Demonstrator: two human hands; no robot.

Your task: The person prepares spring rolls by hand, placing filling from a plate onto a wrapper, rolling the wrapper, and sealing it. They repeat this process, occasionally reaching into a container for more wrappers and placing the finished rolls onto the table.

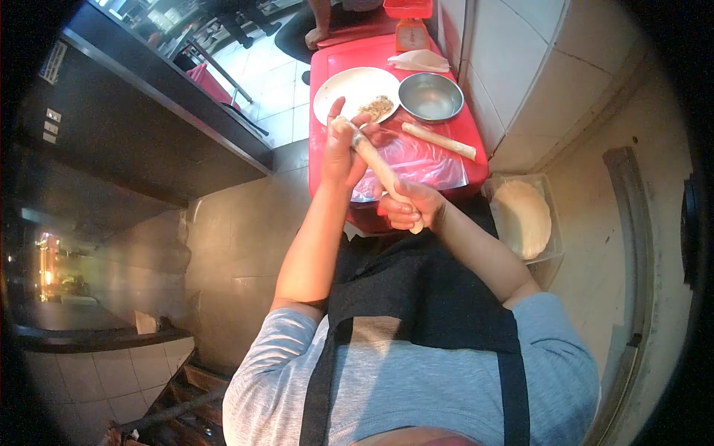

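Observation:
A long, pale rolled wrapper, like an uncooked spring roll (378,165), slants between my two hands above the red table. My left hand (345,152) holds its upper end against the thumb and palm, with some fingers stretched out. Around the lower end, the fingers of my right hand (411,204) are wrapped. A second spring roll (439,141) lies on the clear plastic sheet (428,169) to the right. Just beyond my left hand is a white plate (346,85) with a small heap of crumbly filling (377,108).
A metal bowl (431,97) with liquid stands beside the plate. Behind it are folded wrappers (419,60) and an orange scale (410,33). A plastic container (550,223) with round pale wrappers (523,221) sits at the right, below the tiled wall. Another person's hand (317,37) rests beyond the table.

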